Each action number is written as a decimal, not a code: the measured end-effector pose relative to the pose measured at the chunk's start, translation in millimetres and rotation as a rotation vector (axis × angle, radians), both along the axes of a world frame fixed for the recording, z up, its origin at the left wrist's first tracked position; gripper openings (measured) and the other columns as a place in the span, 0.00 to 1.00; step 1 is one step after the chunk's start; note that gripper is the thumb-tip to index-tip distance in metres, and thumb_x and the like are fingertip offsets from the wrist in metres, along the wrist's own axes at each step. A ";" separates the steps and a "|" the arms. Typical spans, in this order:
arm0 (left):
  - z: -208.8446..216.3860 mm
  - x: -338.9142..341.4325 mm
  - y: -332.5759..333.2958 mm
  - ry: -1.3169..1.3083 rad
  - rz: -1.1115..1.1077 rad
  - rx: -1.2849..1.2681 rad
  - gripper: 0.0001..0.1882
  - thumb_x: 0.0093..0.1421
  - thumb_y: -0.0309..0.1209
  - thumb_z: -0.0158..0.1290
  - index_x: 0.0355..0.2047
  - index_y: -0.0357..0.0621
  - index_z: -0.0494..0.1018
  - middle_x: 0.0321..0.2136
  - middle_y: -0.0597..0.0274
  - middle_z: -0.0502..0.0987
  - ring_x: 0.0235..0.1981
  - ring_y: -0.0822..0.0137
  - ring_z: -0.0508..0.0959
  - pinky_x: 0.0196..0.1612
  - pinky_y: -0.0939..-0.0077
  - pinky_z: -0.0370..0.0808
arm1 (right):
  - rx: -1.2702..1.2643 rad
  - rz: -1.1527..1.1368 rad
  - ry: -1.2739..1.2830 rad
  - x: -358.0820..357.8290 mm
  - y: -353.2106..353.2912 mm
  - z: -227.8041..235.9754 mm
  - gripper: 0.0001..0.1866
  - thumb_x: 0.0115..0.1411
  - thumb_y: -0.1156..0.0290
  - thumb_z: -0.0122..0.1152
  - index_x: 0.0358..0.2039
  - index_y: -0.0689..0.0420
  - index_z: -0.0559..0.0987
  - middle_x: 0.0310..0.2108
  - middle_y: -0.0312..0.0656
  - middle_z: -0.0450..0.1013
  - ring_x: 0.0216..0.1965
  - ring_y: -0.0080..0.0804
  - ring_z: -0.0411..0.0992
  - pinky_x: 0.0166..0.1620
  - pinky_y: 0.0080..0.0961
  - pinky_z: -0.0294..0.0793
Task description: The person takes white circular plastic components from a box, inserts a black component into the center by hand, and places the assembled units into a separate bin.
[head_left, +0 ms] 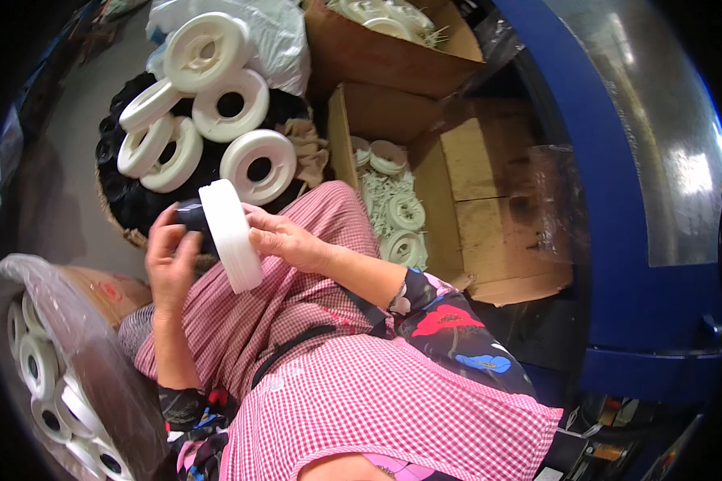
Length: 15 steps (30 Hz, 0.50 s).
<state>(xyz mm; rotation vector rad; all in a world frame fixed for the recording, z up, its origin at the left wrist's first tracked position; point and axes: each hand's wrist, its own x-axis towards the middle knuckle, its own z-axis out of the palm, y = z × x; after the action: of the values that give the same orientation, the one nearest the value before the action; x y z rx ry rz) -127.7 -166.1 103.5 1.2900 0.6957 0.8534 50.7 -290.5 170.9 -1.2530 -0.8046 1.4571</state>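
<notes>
Over my lap, a white plastic wheel (231, 236) is tilted on edge, so its rim faces me. My right hand (289, 242) grips it from the right, with fingers on its face and edge. On the other side, my left hand (171, 260) has its fingers curled about a dark, short cylindrical part (191, 215) set against the wheel's left face. Those fingers are slightly blurred, and the wheel hides where the two parts meet. Beyond my hands, several white wheels (258, 167) with round centre holes lie on a heap of black parts (116, 180).
At the left, a plastic-lined box (96, 313) holds several white wheels with dark centres. An open carton (449, 216) at the right contains white rings and plastic scraps; another carton (393, 56) stands behind it. A blue machine (642, 321) rises at the far right.
</notes>
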 end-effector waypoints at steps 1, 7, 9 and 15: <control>9.4 -4.6 -9.6 0.003 -0.146 0.144 0.07 0.52 0.20 0.55 0.30 0.38 0.68 0.55 0.51 0.68 0.48 0.66 0.70 0.51 0.72 0.68 | -0.011 -0.040 0.023 -11.3 -4.3 1.0 0.37 0.58 0.49 0.57 0.59 0.62 0.63 0.60 0.45 0.56 0.53 0.32 0.66 0.49 0.28 0.74; 46.0 8.0 -49.8 -0.017 -0.200 -0.038 0.21 0.51 0.21 0.60 0.42 0.41 0.63 0.49 0.54 0.69 0.48 0.66 0.72 0.53 0.74 0.69 | 0.144 -0.049 -0.037 2.5 -32.8 -11.6 0.34 0.54 0.51 0.61 0.55 0.59 0.69 0.59 0.49 0.58 0.55 0.38 0.65 0.52 0.33 0.71; 48.0 0.9 -48.6 -0.076 -0.226 -0.129 0.29 0.52 0.25 0.61 0.53 0.44 0.61 0.47 0.57 0.71 0.47 0.67 0.74 0.51 0.72 0.73 | 0.205 0.032 -0.218 -1.8 -31.3 -0.6 0.34 0.50 0.49 0.64 0.51 0.60 0.72 0.64 0.53 0.49 0.60 0.45 0.59 0.56 0.36 0.66; 37.7 -4.5 -55.1 -0.392 -0.312 -0.787 0.28 0.56 0.36 0.60 0.54 0.38 0.66 0.44 0.61 0.74 0.44 0.71 0.76 0.48 0.74 0.75 | 0.711 0.187 -0.792 5.1 -21.8 21.1 0.38 0.35 0.57 0.73 0.48 0.58 0.70 0.61 0.55 0.56 0.62 0.56 0.54 0.62 0.46 0.54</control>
<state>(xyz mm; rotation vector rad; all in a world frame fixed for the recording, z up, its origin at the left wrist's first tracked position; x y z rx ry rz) -132.1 -221.2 141.3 0.4793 0.4254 0.4698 55.8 -312.3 192.0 -1.1789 -1.8146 0.6339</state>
